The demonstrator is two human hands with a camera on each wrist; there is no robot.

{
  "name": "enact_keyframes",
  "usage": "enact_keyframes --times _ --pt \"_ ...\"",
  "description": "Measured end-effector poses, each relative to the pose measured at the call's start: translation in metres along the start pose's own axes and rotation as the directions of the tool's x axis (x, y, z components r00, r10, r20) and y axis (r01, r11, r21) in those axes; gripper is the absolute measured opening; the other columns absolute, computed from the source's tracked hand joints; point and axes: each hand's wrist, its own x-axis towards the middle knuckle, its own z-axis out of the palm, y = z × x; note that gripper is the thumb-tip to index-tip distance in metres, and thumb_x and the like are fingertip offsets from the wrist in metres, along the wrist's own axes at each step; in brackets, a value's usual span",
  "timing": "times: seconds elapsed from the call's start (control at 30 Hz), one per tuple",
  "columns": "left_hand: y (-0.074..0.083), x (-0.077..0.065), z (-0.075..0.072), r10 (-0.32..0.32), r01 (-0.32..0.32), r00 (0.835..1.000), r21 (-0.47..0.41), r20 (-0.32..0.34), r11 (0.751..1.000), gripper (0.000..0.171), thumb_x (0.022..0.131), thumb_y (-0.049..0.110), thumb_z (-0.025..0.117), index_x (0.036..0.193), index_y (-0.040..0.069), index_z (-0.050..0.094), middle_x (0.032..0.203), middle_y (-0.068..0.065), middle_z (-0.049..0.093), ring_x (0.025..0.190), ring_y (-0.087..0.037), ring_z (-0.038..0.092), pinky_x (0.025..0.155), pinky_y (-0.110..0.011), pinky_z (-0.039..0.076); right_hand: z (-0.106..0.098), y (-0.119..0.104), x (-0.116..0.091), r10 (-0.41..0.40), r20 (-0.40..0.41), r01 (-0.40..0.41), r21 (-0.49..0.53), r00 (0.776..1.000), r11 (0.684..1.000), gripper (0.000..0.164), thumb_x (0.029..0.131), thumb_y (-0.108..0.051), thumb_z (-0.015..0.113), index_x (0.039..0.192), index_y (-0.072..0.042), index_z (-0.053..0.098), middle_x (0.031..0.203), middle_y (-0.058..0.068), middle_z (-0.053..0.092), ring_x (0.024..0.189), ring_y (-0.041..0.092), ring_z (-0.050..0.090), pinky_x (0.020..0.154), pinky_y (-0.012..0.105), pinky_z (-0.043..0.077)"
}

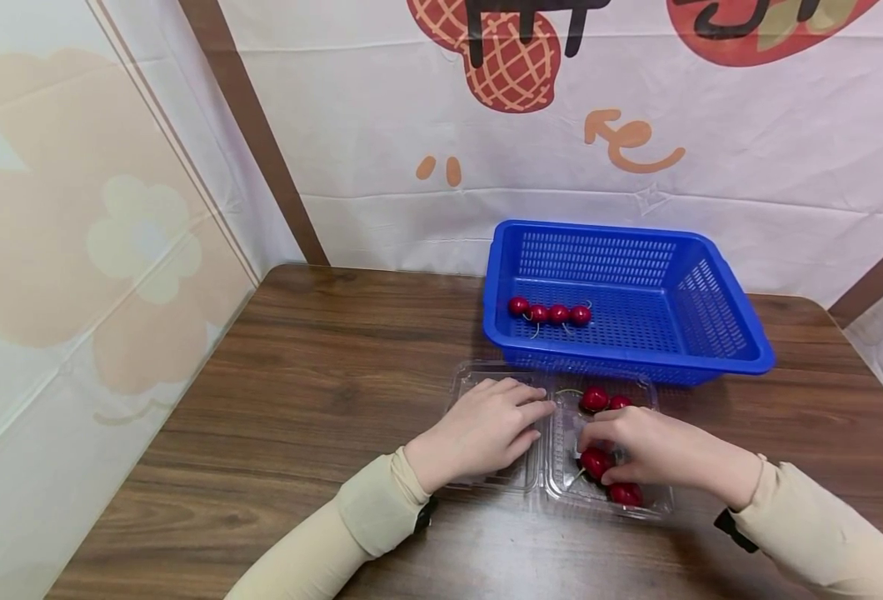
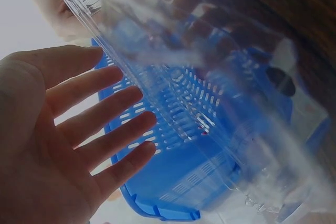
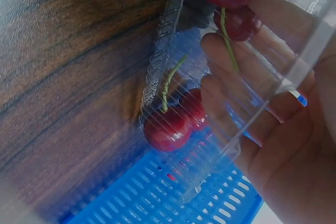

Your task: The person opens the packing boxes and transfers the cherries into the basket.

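A clear plastic clamshell box (image 1: 557, 492) lies unfolded on the table. Its right half holds two cherries at the back, one a red cherry (image 1: 594, 400) with a green stem, and another cherry (image 1: 626, 495) at the front. My right hand (image 1: 655, 448) reaches into this half; thumb and index finger pinch a cherry (image 1: 596, 462) there. Through the clear wall, the right wrist view shows those fingers beside a stemmed cherry (image 3: 239, 23). Over the left half, my left hand (image 1: 482, 429) lies palm down, fingers extended and holding nothing; the left wrist view shows them spread beside the clear plastic.
Behind the box stands a blue perforated basket (image 1: 629, 362), close to its back edge. Several cherries (image 1: 558, 314) sit in a row inside, toward the left. A printed cloth (image 1: 381, 100) hangs behind the wooden table (image 1: 321, 375).
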Motion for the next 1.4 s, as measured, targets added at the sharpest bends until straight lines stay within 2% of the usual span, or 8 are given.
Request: enact_keyframes --times 0.23,1.0,1.23,1.4 --pt "0.000 0.000 0.000 -0.005 0.005 1.000 -0.006 0.000 1.000 0.036 0.091 0.030 0.059 0.126 0.021 0.062 0.127 0.002 0.061 0.118 -0.016 0.055 0.097 -0.034 0.045 0.005 0.001 0.003 -0.025 -0.018 0.025 -0.009 1.000 1.000 0.033 0.067 -0.015 0.083 0.096 -0.015 0.067 0.094 -0.004 0.066 0.082 0.007 0.063 0.070 0.026 0.054" --pt "0.000 0.000 0.000 0.006 -0.006 1.000 0.006 -0.015 1.000 0.036 0.091 0.031 0.059 0.126 0.020 0.062 0.126 0.001 0.062 0.116 -0.016 0.056 0.095 -0.034 0.046 0.006 -0.001 0.005 -0.005 -0.020 0.005 -0.016 1.000 1.000 0.033 0.066 -0.014 0.083 0.095 -0.014 0.067 0.092 -0.004 0.066 0.080 0.008 0.062 0.069 0.026 0.054" --pt "0.000 0.000 -0.001 -0.005 0.005 1.000 -0.004 0.001 1.000 0.037 0.091 0.031 0.059 0.126 0.021 0.062 0.128 0.002 0.061 0.118 -0.016 0.055 0.095 -0.034 0.046 0.001 -0.001 0.003 -0.002 -0.027 0.002 0.018 1.000 1.000 0.034 0.068 -0.012 0.082 0.097 -0.013 0.066 0.092 -0.003 0.066 0.074 0.002 0.060 0.063 0.020 0.052" --pt "0.001 0.000 -0.002 -0.009 0.009 1.000 -0.009 0.008 1.000 0.037 0.091 0.031 0.059 0.127 0.021 0.061 0.128 0.002 0.060 0.118 -0.016 0.055 0.096 -0.034 0.046 -0.006 -0.003 0.000 -0.014 -0.055 0.016 0.022 0.998 1.000 0.034 0.069 -0.012 0.082 0.099 -0.014 0.066 0.092 -0.005 0.065 0.075 0.002 0.059 0.063 0.021 0.052"
